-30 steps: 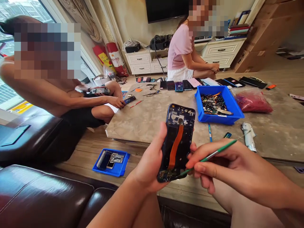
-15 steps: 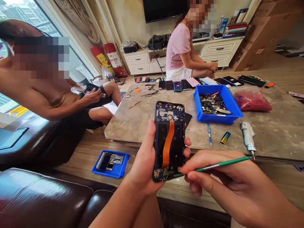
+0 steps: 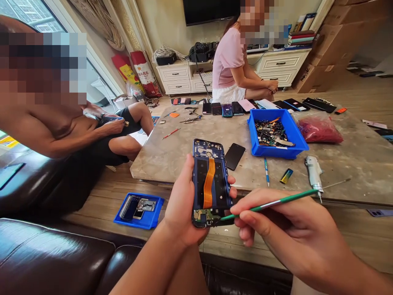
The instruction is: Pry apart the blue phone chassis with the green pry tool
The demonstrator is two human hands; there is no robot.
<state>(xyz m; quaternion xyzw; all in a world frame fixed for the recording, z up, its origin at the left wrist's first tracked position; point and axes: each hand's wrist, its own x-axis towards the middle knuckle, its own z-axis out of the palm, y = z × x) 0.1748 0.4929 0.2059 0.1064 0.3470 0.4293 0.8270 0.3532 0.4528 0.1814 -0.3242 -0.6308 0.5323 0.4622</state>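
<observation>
Since the earlier frame you've lowered the opened phone [image 3: 211, 189]; your left hand [image 3: 184, 209] is clamped round it, w/ your right hand [image 3: 287, 229] pinched on a green tool [image 3: 270, 203], tip at the phone's bottom board; pry too hard & the orange flex may tear.

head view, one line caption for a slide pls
Left hand holds an opened phone while the right hand works a green tool at its bottom end.

Bright window [image 3: 27, 12] daylight from the left; sharp centre, edges stretched.
</observation>
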